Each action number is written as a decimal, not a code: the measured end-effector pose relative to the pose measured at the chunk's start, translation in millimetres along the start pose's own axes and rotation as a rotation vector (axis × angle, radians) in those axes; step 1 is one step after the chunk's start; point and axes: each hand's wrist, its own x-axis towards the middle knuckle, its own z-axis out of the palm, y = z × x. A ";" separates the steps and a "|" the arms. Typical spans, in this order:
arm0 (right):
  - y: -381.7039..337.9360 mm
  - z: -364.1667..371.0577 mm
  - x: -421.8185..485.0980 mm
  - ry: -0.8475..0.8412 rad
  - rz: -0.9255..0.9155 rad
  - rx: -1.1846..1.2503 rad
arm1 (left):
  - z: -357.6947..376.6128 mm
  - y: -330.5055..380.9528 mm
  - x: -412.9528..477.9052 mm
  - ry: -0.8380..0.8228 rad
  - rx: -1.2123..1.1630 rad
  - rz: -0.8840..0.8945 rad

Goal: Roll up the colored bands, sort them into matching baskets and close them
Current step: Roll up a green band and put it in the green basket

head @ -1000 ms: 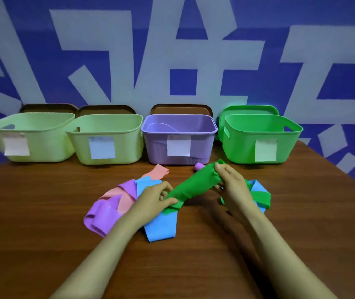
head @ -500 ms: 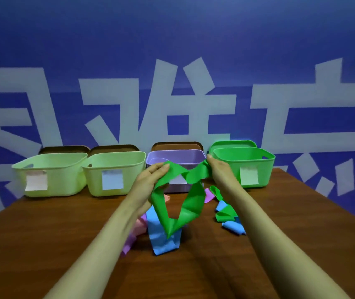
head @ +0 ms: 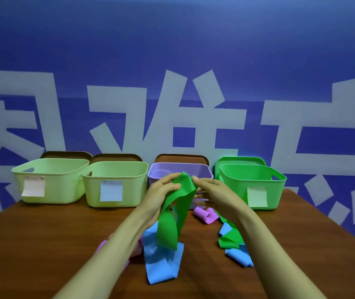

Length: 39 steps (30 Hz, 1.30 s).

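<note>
Head view: both hands are raised in front of the basket row, sharing one green band (head: 170, 221) at its top fold. Left hand (head: 161, 190) grips it w/ thumb and curled fingers. Right hand (head: 215, 190) pinches the same fold w/ its fingertips, just right of the left hand. The band hangs down as a loose loop btwn the forearms. Its lower end overlaps a blue band (head: 161, 266) lying on the table (head: 43, 244) near centre; can't tell if the two touch.

Right of that, a purple roll (head: 205, 214) lies near the purple basket (head: 204, 169). A second green band (head: 230, 238) and a blue roll (head: 239, 255) lie partly under the right forearm. Pink and purple bands (head: 102, 244) peek out beneath the left forearm.

Far side of the table, left to right: far-left pale basket (head: 49, 169) w/ a pinkish note, second pale basket (head: 116, 169) w/ a bluish note, the purple basket, then the green basket (head: 252, 180) w/ a pale green note. All four are open. Brown lids stand behind the first three and a green lid (head: 239, 160) behind the green one, against a blue wall w/ large white characters.
</note>
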 end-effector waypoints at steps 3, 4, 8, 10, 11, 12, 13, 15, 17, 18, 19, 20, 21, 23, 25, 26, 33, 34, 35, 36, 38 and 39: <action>-2.2 -8.5 7.7 -0.034 0.005 0.044 | -4.0 0.4 8.8 -0.010 0.109 0.024; -3.7 -10.2 10.3 -0.045 0.001 0.063 | -5.6 0.6 12.0 -0.010 0.135 0.035; -19.5 -15.3 18.8 0.028 -0.090 0.134 | -12.3 5.9 19.3 -0.048 0.161 0.043; -29.5 -18.0 22.6 0.097 -0.166 0.166 | -17.4 5.4 18.7 -0.104 0.244 -0.016; -34.6 -19.7 24.7 0.137 -0.192 0.184 | -21.6 3.1 18.6 -0.154 0.308 -0.064; -40.6 -21.2 25.6 0.174 -0.212 0.190 | -27.7 -1.4 19.9 -0.211 0.385 -0.113; -46.3 -23.9 27.3 0.203 -0.226 0.192 | -33.1 -5.4 19.5 -0.268 0.476 -0.150; -57.6 -29.1 29.6 0.247 -0.250 0.197 | -41.9 -15.3 16.4 -0.343 0.683 -0.206; -64.0 -35.6 32.8 0.282 -0.280 0.190 | -46.6 -23.8 15.4 -0.332 0.723 -0.214; -65.5 -37.8 34.1 0.298 -0.289 0.172 | -46.6 -25.1 14.1 -0.304 0.636 -0.208; -65.7 -39.7 35.9 0.315 -0.292 0.143 | -46.4 -25.7 13.8 -0.270 0.539 -0.202; -65.1 -40.5 37.0 0.331 -0.291 0.105 | -46.7 -26.1 14.8 -0.246 0.480 -0.199; -63.8 -40.6 37.5 0.342 -0.289 0.076 | -47.2 -26.4 16.7 -0.232 0.470 -0.195; -61.5 -38.6 36.2 0.318 -0.284 0.071 | -46.4 -26.8 21.2 -0.221 0.650 -0.165; -59.0 -35.8 33.1 0.228 -0.275 0.112 | -39.2 -26.3 25.9 -0.153 0.756 -0.082; -58.5 -34.0 30.8 0.176 -0.271 0.138 | -32.1 -23.3 26.8 -0.099 0.700 -0.028; -55.4 -27.5 20.5 -0.023 -0.316 0.114 | 18.2 5.7 37.4 -0.056 0.455 0.196; -54.5 -28.1 20.0 -0.003 -0.329 0.063 | 20.3 5.1 38.4 -0.041 0.488 0.229; -54.1 -28.9 18.8 0.025 -0.347 0.014 | 21.7 4.3 38.4 -0.021 0.525 0.258; -53.9 -30.1 18.0 0.063 -0.369 -0.036 | 22.2 2.8 38.9 0.001 0.545 0.282; -55.3 -34.2 16.5 0.128 -0.408 -0.151 | 21.9 0.7 38.6 0.044 0.528 0.310; -56.9 -36.6 15.4 0.145 -0.413 -0.219 | 21.9 0.3 37.8 0.052 0.513 0.317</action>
